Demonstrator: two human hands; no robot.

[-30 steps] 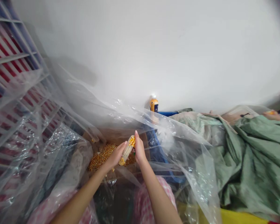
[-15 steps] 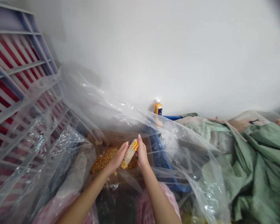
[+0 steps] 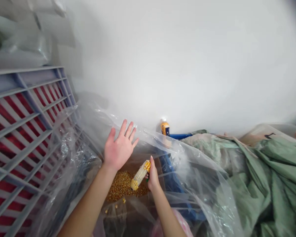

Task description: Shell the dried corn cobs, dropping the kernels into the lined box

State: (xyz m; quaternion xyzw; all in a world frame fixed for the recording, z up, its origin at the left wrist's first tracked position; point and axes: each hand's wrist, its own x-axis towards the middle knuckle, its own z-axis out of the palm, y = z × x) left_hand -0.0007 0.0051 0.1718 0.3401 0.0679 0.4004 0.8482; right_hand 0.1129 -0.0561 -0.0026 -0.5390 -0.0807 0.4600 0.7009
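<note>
My right hand point(image 3: 153, 176) is closed around an ear of corn point(image 3: 140, 176). Most of the ear's visible side is bare pale cob, with yellow kernels left near both ends. Something small and green shows beside the fingers, too little to name. My left hand point(image 3: 120, 146) is raised apart from the ear, palm showing and fingers spread, with nothing in it. Loose corn kernels point(image 3: 122, 185) lie below both hands in a brown cardboard box point(image 3: 153, 154), and a few rest on the plastic near its front.
A purple-grey slatted crate point(image 3: 19, 138) with red behind its slats stands at left. Clear plastic sheeting point(image 3: 192, 164) drapes around the box. A blue bin edge point(image 3: 171, 174), green cloth point(image 3: 268, 177) and a yellow bottle point(image 3: 165, 127) are at right, before a white wall point(image 3: 187, 59).
My left hand has come off the ear of corn, moved up and opened with fingers spread. The right hand still holds the ear. The view has shifted, showing more of the crate's top.
</note>
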